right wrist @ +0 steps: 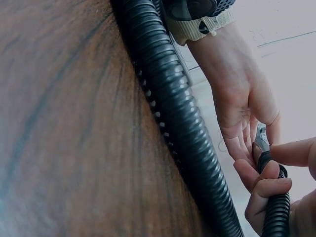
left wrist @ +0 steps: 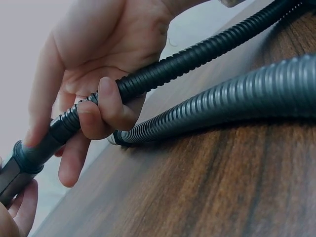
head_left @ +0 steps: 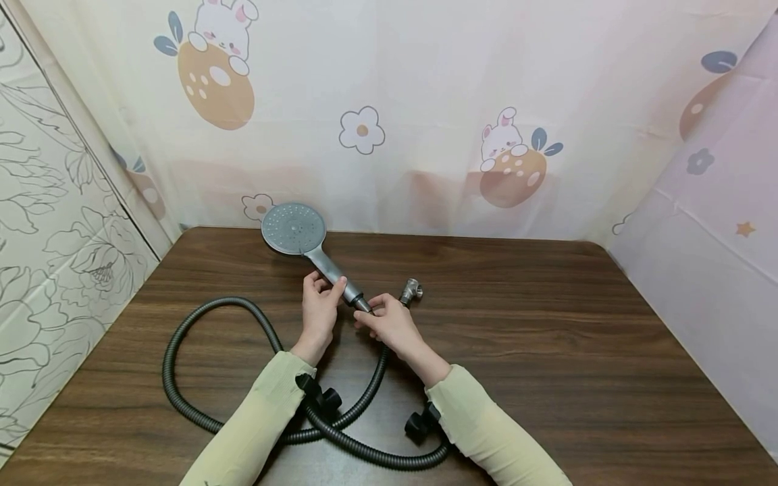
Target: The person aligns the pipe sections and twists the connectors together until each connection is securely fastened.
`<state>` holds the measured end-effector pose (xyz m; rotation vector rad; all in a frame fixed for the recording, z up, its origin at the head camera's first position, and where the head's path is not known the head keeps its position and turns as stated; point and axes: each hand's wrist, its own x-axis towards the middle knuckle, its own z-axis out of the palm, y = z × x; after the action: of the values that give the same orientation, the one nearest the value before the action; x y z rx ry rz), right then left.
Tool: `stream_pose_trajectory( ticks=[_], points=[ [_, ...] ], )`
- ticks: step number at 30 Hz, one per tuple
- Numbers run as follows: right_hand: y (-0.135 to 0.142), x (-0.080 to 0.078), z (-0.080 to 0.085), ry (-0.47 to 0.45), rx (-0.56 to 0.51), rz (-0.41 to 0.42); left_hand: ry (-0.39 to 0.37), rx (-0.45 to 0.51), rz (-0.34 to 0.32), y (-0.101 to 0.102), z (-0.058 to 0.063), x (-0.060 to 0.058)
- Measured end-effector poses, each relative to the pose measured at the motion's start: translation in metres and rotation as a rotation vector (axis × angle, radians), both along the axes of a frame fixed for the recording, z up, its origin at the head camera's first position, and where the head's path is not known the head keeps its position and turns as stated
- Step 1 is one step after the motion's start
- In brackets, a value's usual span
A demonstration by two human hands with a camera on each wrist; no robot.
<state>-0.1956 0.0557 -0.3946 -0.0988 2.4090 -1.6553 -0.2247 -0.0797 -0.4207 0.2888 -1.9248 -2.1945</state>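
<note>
Shower hd handle (head_left: 330, 270) in L hand (head_left: 319, 312) — hose (left wrist: 173, 67) btwn R hand (head_left: 394, 328) fingers (left wrist: 109, 95).

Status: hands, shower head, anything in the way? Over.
Left hand grips shower head by its handle. Right hand pinches hose end at handle's base. Hose loops across table beneath both forearms; nothing seen blocking hands.

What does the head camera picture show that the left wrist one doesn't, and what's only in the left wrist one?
Only the head view shows the round spray face and the bunny pictures.

Only the left wrist view shows the palm of the right hand, with fingers curled round the black hose.

Both show the left-hand grip on the shower handle, the right-hand grip beside it, the ridged hose and the brown table.
</note>
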Motion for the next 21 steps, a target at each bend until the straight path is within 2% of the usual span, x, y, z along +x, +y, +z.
stream_pose_trajectory(
  ticks=[21],
  points=[
    [-0.0014,-0.0010,-0.0009,-0.013,0.006,-0.012,0.006,0.006,0.001,-0.0002,-0.0008,-0.0016]
  ],
)
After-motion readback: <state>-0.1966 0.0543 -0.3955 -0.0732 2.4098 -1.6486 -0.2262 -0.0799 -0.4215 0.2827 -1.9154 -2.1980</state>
